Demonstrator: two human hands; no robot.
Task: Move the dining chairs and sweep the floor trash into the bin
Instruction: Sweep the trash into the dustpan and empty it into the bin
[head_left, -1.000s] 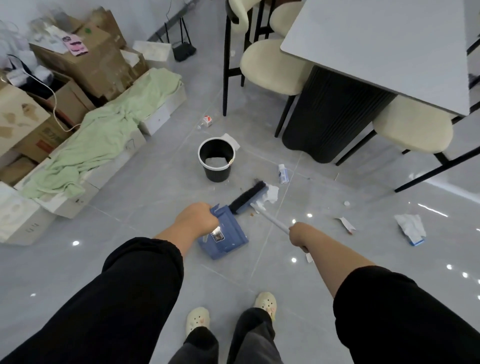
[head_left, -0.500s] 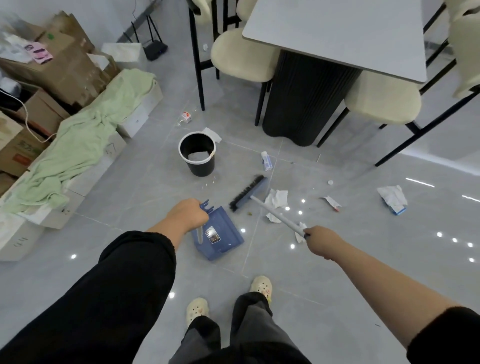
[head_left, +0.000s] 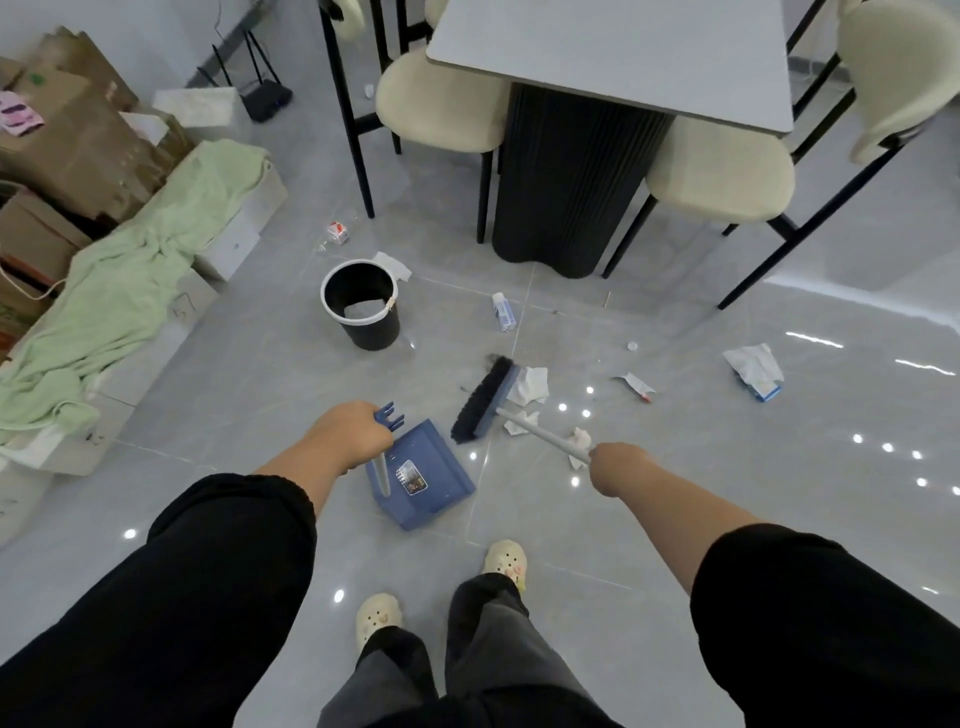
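Just near-right of the bin (head_left: 376, 332), I see the broom (head_left: 484, 402) lying diagonally, brush head toward the bin, handle slanting back into my right grip (head_left: 610, 462), which clasps it. My left grip (head_left: 353, 434) holds the dustpan (head_left: 423, 475) handle beside the brush.

Glossy floor tiles (head_left: 675, 493); plastic dustpan (head_left: 426, 478)

home dining area: grey table (head_left: 623, 47), cream padded chairs (head_left: 441, 98), glossy tiled floor (head_left: 260, 374), stacked cardboard boxes (head_left: 78, 140), router (head_left: 265, 98).
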